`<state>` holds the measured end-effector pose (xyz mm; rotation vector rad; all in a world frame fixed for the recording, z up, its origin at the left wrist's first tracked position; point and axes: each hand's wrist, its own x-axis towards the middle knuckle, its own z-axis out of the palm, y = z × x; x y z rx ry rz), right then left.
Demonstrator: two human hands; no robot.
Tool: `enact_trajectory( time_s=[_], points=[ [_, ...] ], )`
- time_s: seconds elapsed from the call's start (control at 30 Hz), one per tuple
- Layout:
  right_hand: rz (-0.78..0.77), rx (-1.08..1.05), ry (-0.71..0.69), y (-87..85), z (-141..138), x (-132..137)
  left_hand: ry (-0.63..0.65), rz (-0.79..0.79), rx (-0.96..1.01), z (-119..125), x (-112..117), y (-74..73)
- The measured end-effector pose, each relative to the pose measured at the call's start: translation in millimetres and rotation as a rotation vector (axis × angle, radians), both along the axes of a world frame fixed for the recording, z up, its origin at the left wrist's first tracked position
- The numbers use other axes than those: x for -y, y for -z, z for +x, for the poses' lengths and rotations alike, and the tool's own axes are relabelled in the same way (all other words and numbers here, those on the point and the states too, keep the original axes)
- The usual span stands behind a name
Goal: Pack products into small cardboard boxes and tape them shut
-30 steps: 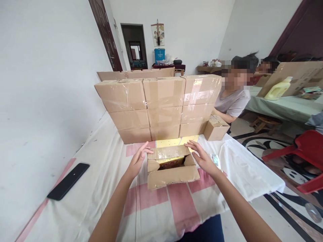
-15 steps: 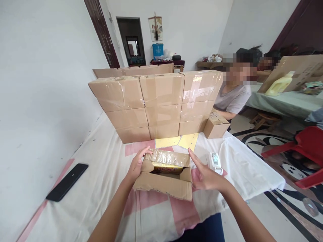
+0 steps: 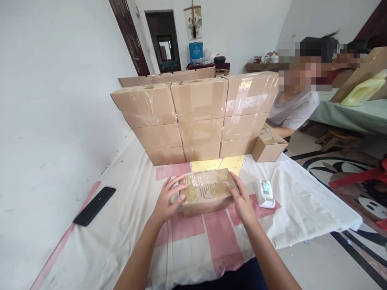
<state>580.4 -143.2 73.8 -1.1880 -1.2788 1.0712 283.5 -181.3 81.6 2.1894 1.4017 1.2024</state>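
A small cardboard box (image 3: 208, 191) rests near me on the cloth, its taped side facing up and no opening in sight. My left hand (image 3: 169, 197) grips its left end, with the thumb toward the near side and the fingers on the far edge. At the right end my right hand (image 3: 241, 197) is curled round the corner, fingertips over the top edge. What is inside the box is hidden. Just right of my right hand sits a small white device with a screen (image 3: 265, 193).
Taped cardboard boxes (image 3: 201, 104) form a stacked wall behind, with one separate box (image 3: 269, 143) at its right end. A black phone (image 3: 94, 206) lies at left on the tablecloth (image 3: 127, 225). Beyond the wall, at right, sits another person (image 3: 298, 104); a yellow bottle (image 3: 363, 90) stands farther off.
The box was open toward me with its flaps spread and a yellow item visible inside; now a taped side faces up. My right hand has closed onto its right end. The view has shifted slightly.
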Motion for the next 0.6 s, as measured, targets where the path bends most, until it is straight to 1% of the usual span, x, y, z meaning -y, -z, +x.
enact_trajectory(
  time_s=[0.07,0.17,0.23,0.3,0.33,0.4,0.43,0.5,0.57,0.6],
  points=[
    [0.007,-0.024,0.011,1.6,-2.2,-4.9,-0.001,0.008,-0.131,0.2,2.7,-1.5],
    [-0.002,-0.037,0.012,3.3,-1.4,-7.0,-0.019,0.031,-0.221,2.9,5.1,-1.2],
    [-0.004,-0.049,0.008,5.2,5.7,-3.9,-0.026,0.069,-0.265,2.4,5.1,-2.7],
    [0.038,-0.082,0.023,9.4,23.2,2.5,-0.027,0.108,-0.307,-1.0,5.1,-8.1],
    [0.076,-0.087,0.060,12.3,36.3,6.7,-0.027,0.125,-0.331,-2.9,5.6,-12.3],
    [0.151,-0.056,0.212,19.0,69.2,15.8,-0.028,0.183,-0.380,-3.1,8.8,-22.6],
    [0.169,-0.032,0.309,22.3,87.4,19.9,-0.030,0.245,-0.391,0.5,11.7,-27.9],
    [0.156,-0.011,0.471,28.2,121.7,25.7,-0.029,0.449,-0.346,20.4,19.6,-36.9],
    [0.101,-0.055,0.542,32.5,147.3,26.6,0.050,0.656,-0.229,59.9,27.2,-41.0],
    [0.067,-0.080,0.547,33.8,155.7,25.2,0.139,0.703,-0.181,86.2,28.8,-40.7]
  ],
)
